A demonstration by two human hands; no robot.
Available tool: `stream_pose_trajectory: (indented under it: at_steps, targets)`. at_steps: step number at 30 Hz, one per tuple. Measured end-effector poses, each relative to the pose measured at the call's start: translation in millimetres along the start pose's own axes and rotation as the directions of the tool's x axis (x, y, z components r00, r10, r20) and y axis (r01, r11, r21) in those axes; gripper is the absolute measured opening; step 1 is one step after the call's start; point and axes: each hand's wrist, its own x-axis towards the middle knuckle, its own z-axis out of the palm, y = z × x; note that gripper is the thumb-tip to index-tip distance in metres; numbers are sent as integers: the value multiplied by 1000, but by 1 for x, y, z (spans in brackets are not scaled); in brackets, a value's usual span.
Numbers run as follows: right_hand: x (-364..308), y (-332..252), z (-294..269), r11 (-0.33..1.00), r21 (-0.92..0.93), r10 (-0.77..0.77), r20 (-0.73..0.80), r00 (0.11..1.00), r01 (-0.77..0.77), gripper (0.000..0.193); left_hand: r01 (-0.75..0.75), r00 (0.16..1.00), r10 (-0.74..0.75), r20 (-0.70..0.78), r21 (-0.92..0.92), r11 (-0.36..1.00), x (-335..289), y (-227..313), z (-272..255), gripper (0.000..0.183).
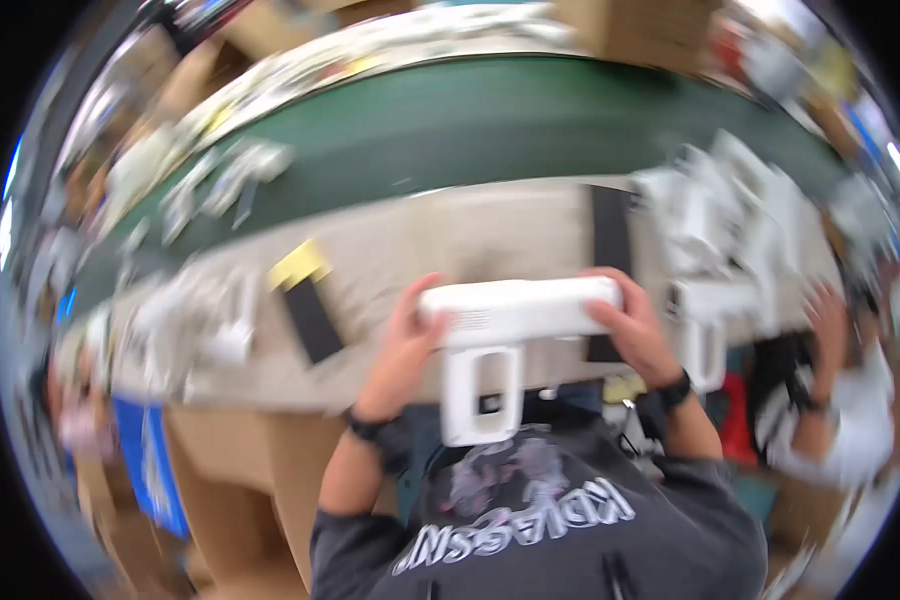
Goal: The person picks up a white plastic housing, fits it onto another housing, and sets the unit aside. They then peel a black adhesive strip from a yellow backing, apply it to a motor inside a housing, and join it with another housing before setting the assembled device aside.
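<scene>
From my remote station I found the left grip and the right grip both closed on the white housing, one at each end, so that it lay between them above the near part of the desk. Its loop handle extended below, closer to the left grip; blur prevented me from telling whether it touched the desk edge. A black strip with a yellow piece lay left of the left grip, and a second black strip lay just beyond the right grip. White parts were heaped to the right of the right grip, short of a co-worker's hand. In my judgement, good handling called for equal support at both ends, the housing level, thumbs firm without squeezing, and the handle kept free of desk edge and clothing throughout any turn.
</scene>
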Motion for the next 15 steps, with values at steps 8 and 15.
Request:
stream_pose_trajectory:
  at_steps: [8,15]
  targets:
    - [-72,-97,-125,920,152,-226,-549,805,362,50,-115,982,107,157,44,992,4,18,-21,53]
    - [-128,-128,-224,831,69,-311,-765,564,551,49,0,998,2,57,-27,1000,3,0,-42,43]
